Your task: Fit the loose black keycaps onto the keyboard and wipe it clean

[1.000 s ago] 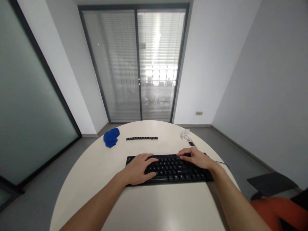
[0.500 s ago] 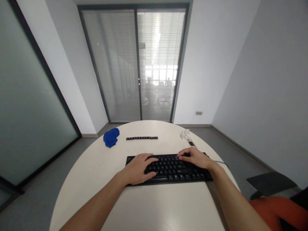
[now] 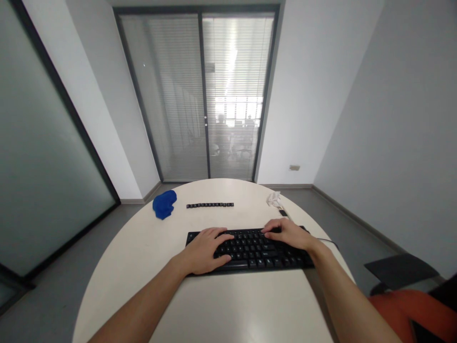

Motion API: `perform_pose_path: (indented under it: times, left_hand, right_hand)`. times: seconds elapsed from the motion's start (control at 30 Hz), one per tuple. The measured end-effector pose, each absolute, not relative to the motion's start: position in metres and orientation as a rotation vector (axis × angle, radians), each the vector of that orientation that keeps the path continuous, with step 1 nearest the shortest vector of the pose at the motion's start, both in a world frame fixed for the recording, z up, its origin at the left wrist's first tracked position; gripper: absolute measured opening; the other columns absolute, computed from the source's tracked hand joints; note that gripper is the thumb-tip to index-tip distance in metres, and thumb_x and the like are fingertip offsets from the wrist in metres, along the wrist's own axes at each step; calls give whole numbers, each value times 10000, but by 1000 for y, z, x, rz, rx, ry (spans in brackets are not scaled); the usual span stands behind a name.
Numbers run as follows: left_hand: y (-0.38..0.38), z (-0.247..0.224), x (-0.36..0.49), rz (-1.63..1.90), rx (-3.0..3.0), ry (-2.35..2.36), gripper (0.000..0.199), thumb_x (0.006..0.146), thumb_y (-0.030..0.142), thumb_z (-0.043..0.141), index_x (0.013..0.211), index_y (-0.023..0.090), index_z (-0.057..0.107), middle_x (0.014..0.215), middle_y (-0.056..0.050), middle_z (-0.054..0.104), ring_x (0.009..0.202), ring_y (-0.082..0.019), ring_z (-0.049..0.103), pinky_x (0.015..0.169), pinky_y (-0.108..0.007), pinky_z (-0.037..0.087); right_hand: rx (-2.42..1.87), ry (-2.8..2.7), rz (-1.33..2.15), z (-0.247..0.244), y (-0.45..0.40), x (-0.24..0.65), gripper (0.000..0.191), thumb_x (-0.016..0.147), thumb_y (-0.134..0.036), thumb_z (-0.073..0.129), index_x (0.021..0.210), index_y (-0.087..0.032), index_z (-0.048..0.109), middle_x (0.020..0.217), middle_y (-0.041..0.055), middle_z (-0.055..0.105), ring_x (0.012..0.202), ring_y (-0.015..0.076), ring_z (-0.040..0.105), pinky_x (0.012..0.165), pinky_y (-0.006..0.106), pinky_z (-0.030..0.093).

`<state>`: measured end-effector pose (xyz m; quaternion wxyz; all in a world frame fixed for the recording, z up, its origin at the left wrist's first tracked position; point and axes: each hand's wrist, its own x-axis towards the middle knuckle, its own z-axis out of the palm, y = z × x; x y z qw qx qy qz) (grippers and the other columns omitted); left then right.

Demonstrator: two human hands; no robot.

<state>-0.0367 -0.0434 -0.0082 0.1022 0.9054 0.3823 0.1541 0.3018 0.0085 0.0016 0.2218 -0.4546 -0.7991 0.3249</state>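
Note:
A black keyboard [image 3: 250, 247] lies on the round white table, its right part partly covered by my right hand. My left hand [image 3: 205, 250] rests spread and flat over the keyboard's left end, thumb along the lower keys. My right hand [image 3: 287, 233] is bent over the upper rows. Its thumb and index finger come together at the back edge; whatever they pinch is too small to make out. Behind the keyboard, several loose black keycaps [image 3: 210, 205] stand in a straight row.
A crumpled blue cloth [image 3: 164, 205] lies at the table's [image 3: 117, 267] back left. At the back right are a white crumpled tissue-like thing [image 3: 274, 199] and a small dark-ended tool [image 3: 283, 213]. A cable [image 3: 328, 240] leaves the keyboard's right side. An orange chair [image 3: 403, 309] stands at right.

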Motion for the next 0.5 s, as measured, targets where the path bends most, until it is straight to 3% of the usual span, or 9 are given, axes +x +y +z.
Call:
perform_pose_path:
  times: [0.5]
  left_hand:
    - [-44,-9,-37,471,2666,1118,537,917,465,610,1418,305,503,1508,-79,463,1374,-298,442,1164,-505,343]
  right_hand:
    - [-1275,-2196,909,-3,21,300,396,747,-575,734,830,-192,788,950,81,724,940,248,660,912,364,491]
